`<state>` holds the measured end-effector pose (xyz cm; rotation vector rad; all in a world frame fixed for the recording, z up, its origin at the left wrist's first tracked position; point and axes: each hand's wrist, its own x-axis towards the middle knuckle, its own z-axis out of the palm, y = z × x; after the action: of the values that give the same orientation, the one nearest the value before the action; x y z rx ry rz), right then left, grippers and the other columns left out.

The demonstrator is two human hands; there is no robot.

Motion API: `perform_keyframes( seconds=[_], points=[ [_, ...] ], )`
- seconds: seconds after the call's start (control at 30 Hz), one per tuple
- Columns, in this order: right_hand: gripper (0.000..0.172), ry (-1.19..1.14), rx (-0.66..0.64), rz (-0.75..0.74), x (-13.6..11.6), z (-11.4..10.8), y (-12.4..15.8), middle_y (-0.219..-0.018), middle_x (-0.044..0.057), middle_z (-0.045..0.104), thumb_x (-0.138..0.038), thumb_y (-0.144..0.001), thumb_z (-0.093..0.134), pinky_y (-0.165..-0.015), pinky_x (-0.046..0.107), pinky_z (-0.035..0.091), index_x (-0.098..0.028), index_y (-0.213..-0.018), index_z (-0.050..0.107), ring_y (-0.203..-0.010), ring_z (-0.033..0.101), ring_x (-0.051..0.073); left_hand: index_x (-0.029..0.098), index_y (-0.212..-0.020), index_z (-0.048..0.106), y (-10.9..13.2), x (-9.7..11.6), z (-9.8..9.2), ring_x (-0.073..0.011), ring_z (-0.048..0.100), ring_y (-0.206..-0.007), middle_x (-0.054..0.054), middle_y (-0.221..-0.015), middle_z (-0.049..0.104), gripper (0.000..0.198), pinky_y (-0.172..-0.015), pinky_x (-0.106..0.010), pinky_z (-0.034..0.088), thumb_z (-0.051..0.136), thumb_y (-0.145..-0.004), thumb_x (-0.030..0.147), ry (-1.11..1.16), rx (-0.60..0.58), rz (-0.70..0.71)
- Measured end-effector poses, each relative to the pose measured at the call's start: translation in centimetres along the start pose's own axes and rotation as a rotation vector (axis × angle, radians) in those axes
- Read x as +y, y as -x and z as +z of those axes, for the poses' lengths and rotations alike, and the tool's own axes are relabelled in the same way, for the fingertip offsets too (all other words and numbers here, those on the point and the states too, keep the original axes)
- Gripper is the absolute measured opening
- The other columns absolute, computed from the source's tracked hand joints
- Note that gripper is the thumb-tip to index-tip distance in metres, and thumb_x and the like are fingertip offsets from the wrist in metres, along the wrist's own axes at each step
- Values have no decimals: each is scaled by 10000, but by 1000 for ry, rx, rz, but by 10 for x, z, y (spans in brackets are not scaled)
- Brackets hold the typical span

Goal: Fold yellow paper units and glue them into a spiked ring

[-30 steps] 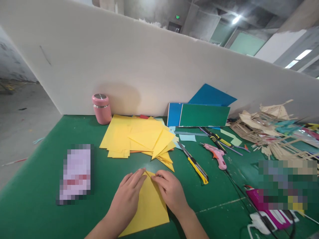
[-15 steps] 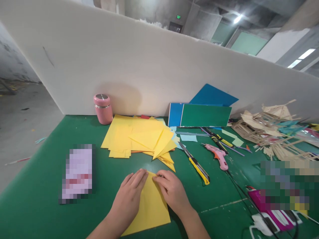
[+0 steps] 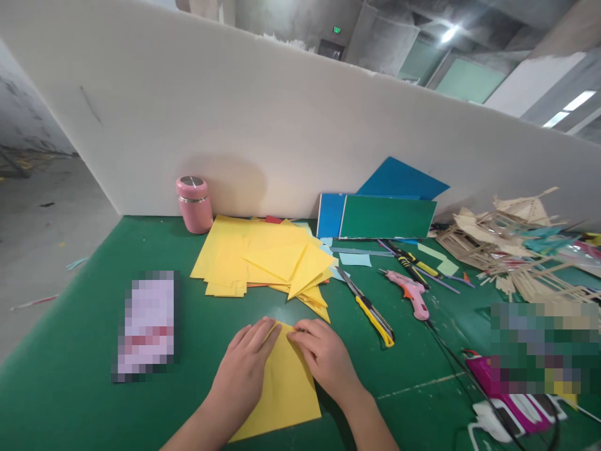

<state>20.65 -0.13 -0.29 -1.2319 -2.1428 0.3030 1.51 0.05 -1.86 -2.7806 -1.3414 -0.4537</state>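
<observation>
A sheet of yellow paper [image 3: 288,388] lies on the green tabletop in front of me, tilted a little. My left hand [image 3: 246,363] rests on its left side, fingers stretched out flat toward the top edge and the thumb beside them. At the upper right edge my right hand [image 3: 323,357] has thumb and forefinger pinched together on the paper; the other fingers are curled. The top edge is partly hidden under both hands. Just beyond them is a loose pile of yellow paper [image 3: 263,250], some pieces cut to points.
A yellow utility knife [image 3: 373,316] and a pink glue gun [image 3: 410,294] with a cord lie to the right. Farther right are a magenta-and-white power strip [image 3: 516,401] and wooden stick models [image 3: 511,238]. A pink flask [image 3: 195,207] stands by the white partition [image 3: 263,125].
My left fingertips and thumb have shifted very slightly along the top edge of the paper. The right hand keeps its pinch, and the paper has hardly moved.
</observation>
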Motion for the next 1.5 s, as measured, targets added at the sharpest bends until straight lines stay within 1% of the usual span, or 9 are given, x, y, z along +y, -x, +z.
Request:
perform_keyframes(
  seconds=[0.33,0.57,0.7,0.83,0.97,1.13,1.2,1.37,1.5],
  points=[
    [256,64,-64,5,-5,-10,-2,-909,58,649,-64,-867,482,-719,310,492,-213,-946,673,-841,575,194,266,-1318,503,0,0,-2,-232,514,-1232,-91,-1339,550,782,-975,-417,453,339,-642,-94,-12,-79,1],
    [301,128,-52,13,-10,-7,-5,-946,79,652,-61,-851,423,-722,353,477,-195,-952,672,-853,563,216,303,-1285,541,3,1,4,-265,489,-1249,-100,-1319,551,768,-961,-437,462,362,-651,-93,6,13,-45],
    [237,113,1,30,-12,0,-5,-871,73,650,-101,-887,450,-676,342,477,-186,-860,669,-796,562,210,303,-1282,547,3,1,4,-260,481,-1257,-89,-1323,554,773,-968,-435,455,360,-639,-84,17,16,-50],
    [235,69,30,23,-10,5,-2,-865,67,664,-90,-902,448,-676,311,505,-194,-873,657,-793,591,195,316,-1301,528,4,2,4,-251,464,-1270,-56,-1327,562,774,-985,-430,438,357,-660,-81,27,19,-59],
    [239,64,50,5,-7,4,3,-886,67,677,-96,-908,440,-675,300,519,-202,-870,651,-805,617,193,300,-1301,530,3,2,5,-246,462,-1273,-48,-1338,558,743,-993,-422,426,358,-682,-73,34,16,-68],
    [263,54,32,35,-6,1,3,-857,66,666,-114,-919,405,-679,304,507,-197,-830,638,-790,605,190,208,-1320,515,2,1,3,-226,497,-1244,-41,-1321,579,690,-988,-371,425,316,-720,-70,14,13,-52],
    [269,94,10,40,-7,2,0,-844,69,653,-119,-922,390,-668,303,495,-190,-866,644,-776,594,192,187,-1312,523,1,1,2,-227,502,-1240,-43,-1322,579,669,-988,-364,424,308,-730,-66,8,9,-53],
    [356,277,-65,45,-13,9,-8,-883,94,622,-94,-915,357,-592,298,462,-169,-1125,634,-756,557,212,171,-1316,514,0,1,1,-225,495,-1247,-41,-1317,583,696,-987,-366,424,309,-700,-78,-28,-1,-60],
    [389,267,-76,74,-11,9,-4,-860,101,596,-78,-907,341,-586,296,453,-156,-1126,654,-763,531,216,182,-1292,541,0,2,1,-238,502,-1240,-50,-1318,582,673,-990,-386,427,322,-705,-65,-41,-7,-51]
  ],
)
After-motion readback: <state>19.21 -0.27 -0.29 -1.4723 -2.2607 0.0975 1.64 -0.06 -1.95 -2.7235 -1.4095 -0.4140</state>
